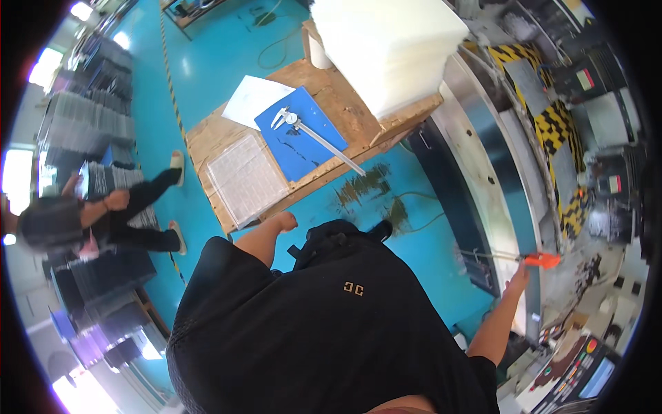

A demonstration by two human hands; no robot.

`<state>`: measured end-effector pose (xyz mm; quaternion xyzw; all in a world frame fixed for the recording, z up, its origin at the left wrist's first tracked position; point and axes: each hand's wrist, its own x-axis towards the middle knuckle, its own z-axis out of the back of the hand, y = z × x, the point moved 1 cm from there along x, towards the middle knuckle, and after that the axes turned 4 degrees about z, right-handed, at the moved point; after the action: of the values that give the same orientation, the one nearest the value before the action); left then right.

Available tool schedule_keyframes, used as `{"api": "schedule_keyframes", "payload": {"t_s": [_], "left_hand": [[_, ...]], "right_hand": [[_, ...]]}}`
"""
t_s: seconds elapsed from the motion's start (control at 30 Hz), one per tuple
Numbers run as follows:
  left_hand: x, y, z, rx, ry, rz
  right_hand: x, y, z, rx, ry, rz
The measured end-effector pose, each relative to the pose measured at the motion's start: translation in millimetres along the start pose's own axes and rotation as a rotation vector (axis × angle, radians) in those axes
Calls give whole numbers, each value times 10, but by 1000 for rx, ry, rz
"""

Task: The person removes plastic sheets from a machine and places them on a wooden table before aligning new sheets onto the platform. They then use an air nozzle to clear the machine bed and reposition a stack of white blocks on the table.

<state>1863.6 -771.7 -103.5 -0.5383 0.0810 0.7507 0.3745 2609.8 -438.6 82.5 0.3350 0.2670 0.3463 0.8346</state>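
My right hand (517,281) is stretched out to the right, closed around an orange air blow gun (543,260). A thin pale hose (488,255) runs from the gun to the left. My left hand (285,221) is closed with nothing visible in it, just off the near edge of a wooden table (200,148). On that table a dial caliper (318,136) lies across a blue sheet (286,157). A clear, square plastic sheet or panel (248,181) rests nearest my left hand, and a white sheet (252,98) lies partly under the blue one.
A tall stack of white sheets (393,62) stands on the table's right part. On my right is a long machine with a pale bed (476,159), yellow-black striped parts (562,131) and a control panel (576,376). Another person (89,217) stands left, beside stacked sheets (89,124).
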Motion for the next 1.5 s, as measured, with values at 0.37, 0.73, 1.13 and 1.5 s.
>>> {"api": "schedule_keyframes", "payload": {"t_s": [0.37, 0.73, 1.13, 1.5], "left_hand": [[928, -816, 564, -450, -578, 45], [1309, -1559, 1588, -148, -528, 231], [1760, -1637, 2448, -176, -426, 180], [1674, -1239, 1754, -307, -129, -134]], "right_hand": [[389, 502, 41, -51, 21, 355], [-909, 1712, -285, -294, 433, 552], [-1995, 1010, -1360, -937, 945, 98], [-2510, 1675, -2081, -925, 1150, 365]]}}
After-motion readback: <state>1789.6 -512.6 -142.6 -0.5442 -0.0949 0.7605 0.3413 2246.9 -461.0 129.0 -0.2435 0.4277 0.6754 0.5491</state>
